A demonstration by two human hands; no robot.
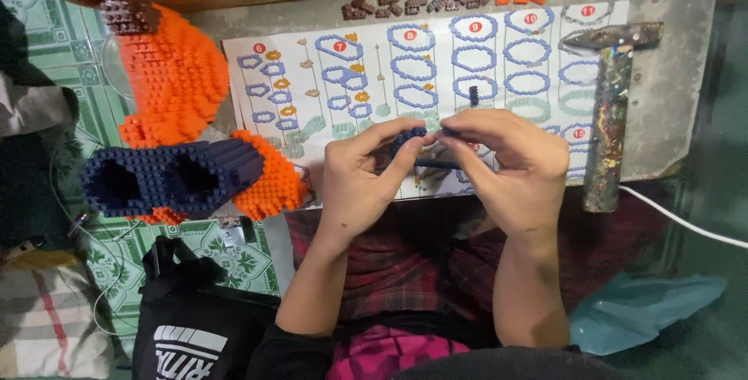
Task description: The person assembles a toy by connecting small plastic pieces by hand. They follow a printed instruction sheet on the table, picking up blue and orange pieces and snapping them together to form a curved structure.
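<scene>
Both hands meet over the instruction sheet [436, 76], the left hand [360, 181] pinching a small dark-blue brick cluster [407, 140] at its fingertips while the right hand [510, 166] presses in from the right, the piece lying crosswise between them, slightly nearer the left.

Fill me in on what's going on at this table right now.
A person is pinching a small cluster of dark blue building bricks between the left hand and right hand, above a printed instruction sheet. A half-built orange and navy brick model sits to their left, loose brown bricks lie beyond the sheet, and a paint-spattered hammer rests on the right.
</scene>
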